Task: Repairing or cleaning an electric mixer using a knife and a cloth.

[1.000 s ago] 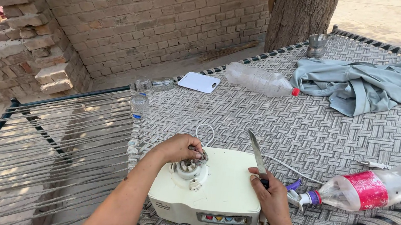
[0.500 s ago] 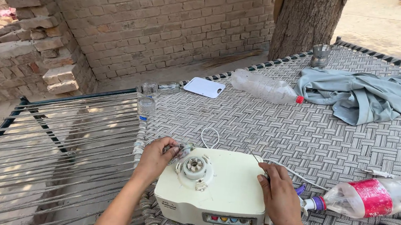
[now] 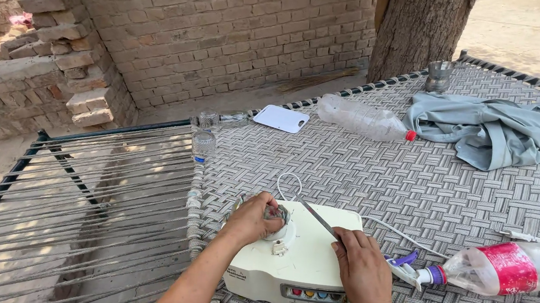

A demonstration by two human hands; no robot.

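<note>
Outdoors beside a brick wall (image 3: 215, 39), a woven cot (image 3: 374, 176) holds a cream blender base (image 3: 301, 268). The left hand (image 3: 253, 220) curls its fingers over the base's round coupling; the right hand (image 3: 361, 271) pinches a knife (image 3: 318, 218). A spray bottle (image 3: 505, 268) lies rightward.

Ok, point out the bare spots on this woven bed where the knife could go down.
Bare weave lies between the white appliance and the clear bottle, and between the white board and the grey cloth. Crowded: right of the appliance, by the cord and red-labelled bottle.
</note>
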